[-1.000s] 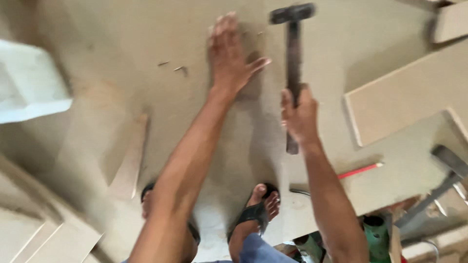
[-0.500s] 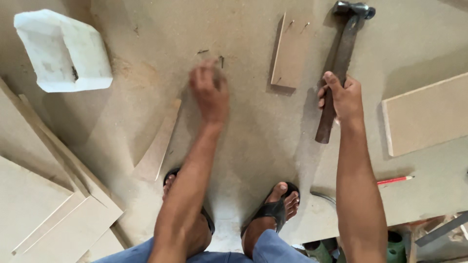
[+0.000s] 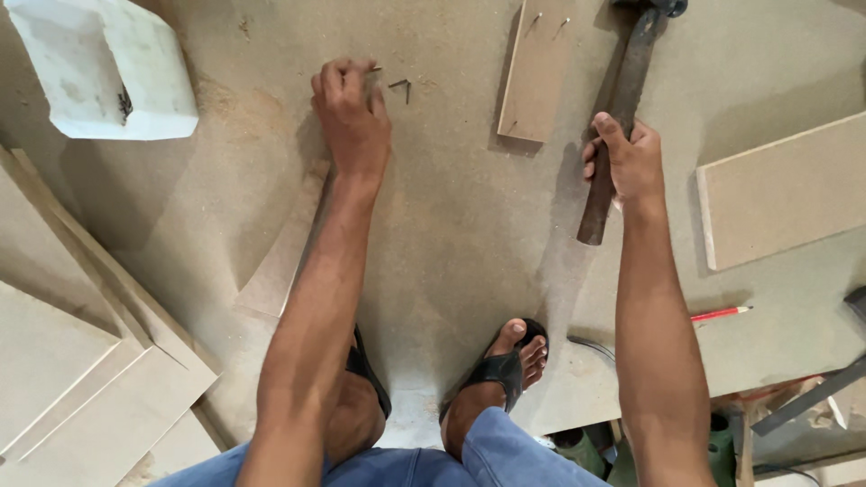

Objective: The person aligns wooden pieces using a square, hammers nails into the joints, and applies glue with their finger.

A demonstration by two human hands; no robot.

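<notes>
Left hand [image 3: 350, 117] now nearer the nails [image 3: 400, 86], pinching one; right grip [image 3: 622, 162] closed round hammer [image 3: 622, 99].

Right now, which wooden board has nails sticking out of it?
The small narrow board lying between the two hands, beside the hammer in the right hand. Thin nails stand near its top end; the bigger boards show none.

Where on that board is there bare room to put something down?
Bare board lies between the left hand, the hammer and the foot. It is crowded around the nails, the small strip and the stacked panels.
</notes>
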